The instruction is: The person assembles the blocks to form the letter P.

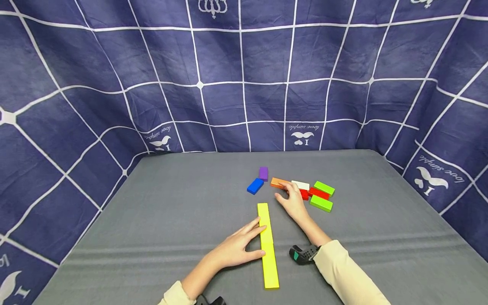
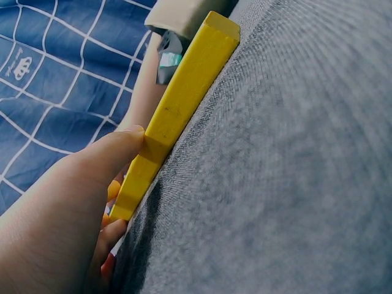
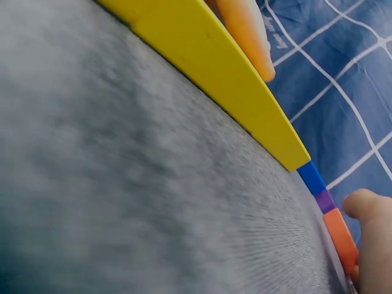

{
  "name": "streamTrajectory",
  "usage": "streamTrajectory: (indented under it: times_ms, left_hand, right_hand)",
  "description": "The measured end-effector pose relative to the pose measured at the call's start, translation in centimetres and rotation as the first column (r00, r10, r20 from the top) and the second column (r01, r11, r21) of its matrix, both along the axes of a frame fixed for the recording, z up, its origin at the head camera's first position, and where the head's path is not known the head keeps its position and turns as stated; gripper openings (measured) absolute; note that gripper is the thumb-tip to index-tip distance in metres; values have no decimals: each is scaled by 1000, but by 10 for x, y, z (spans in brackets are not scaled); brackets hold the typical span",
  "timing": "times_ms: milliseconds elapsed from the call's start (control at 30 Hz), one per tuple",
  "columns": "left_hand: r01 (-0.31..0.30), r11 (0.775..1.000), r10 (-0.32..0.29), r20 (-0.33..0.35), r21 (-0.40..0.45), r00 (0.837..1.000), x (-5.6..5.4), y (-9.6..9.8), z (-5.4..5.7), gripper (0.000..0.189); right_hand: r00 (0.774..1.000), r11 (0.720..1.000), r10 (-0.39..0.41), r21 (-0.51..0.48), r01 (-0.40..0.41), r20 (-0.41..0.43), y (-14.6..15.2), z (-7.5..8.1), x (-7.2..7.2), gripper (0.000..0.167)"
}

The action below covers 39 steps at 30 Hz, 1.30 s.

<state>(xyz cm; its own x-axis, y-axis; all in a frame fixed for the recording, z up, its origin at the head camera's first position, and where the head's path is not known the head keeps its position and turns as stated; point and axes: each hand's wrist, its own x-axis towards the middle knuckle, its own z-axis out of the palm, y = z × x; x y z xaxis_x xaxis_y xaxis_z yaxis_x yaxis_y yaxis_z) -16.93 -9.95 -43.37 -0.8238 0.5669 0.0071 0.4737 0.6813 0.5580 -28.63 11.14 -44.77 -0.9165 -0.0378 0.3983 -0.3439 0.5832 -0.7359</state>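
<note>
Two long yellow blocks point(image 1: 270, 269) lie end to end on the grey table, forming one straight strip. My left hand point(image 1: 235, 249) is spread beside them, its fingertips and thumb resting against their left side. In the left wrist view the thumb point(image 2: 125, 142) meets the yellow strip point(image 2: 184, 92). Farther forward, my right hand point(image 1: 294, 203) reaches over an orange block point(image 1: 277, 182), fingertips at its right end and thumb apart from it. The right wrist view shows the thumb point(image 3: 366, 205) beside the orange block point(image 3: 340, 239). The right hand partly covers a red block point(image 1: 304, 194).
A blue block point(image 1: 255, 186) and a purple block point(image 1: 263, 173) lie left of the orange one. Right of it sit a white block point(image 1: 300, 185), another red block point(image 1: 319, 193) and two green blocks point(image 1: 321, 203). A dark blue checked curtain point(image 1: 267, 101) surrounds the table.
</note>
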Motion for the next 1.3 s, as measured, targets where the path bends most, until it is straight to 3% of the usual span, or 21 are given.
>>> streamTrajectory:
  times_ms: [167, 300, 467, 667, 900, 1067, 1167, 1300]
  left_hand:
    - [0, 1000, 0, -3, 4, 1000, -1, 1, 0, 64]
    - [-2, 1000, 2, 4, 6, 1000, -1, 2, 1, 64]
    - [0, 1000, 0, 8, 15, 1000, -1, 2, 1, 64]
    - [4, 1000, -4, 0, 7, 1000, 0, 3, 0, 64]
    - [3, 1000, -3, 4, 12, 1000, 0, 2, 1, 64]
    - [2, 1000, -2, 1, 10, 1000, -1, 1, 1, 64]
    - [1, 1000, -1, 5, 12, 1000, -1, 1, 1, 64]
    - [1, 1000, -1, 6, 11, 1000, -1, 0, 0, 64]
  right_hand:
    - [998, 998, -63, 20, 63, 17, 3, 0, -8, 48]
    - [995, 989, -98, 115, 94, 30, 3, -1, -13, 52]
    - [995, 965, -92, 249, 79, 40, 1, 0, -15, 46]
    - [997, 969, -47, 244, 32, 54, 3, 0, -17, 36]
    - [998, 986, 62, 155, -65, 24, 4, -1, -20, 21]
    - [983, 978, 185, 98, -185, 14, 3, 0, -19, 10]
    - [967, 963, 251, 86, -254, 47, 1, 1, -19, 12]
    - [950, 945, 305, 101, -311, 73, -4, 3, -21, 28]
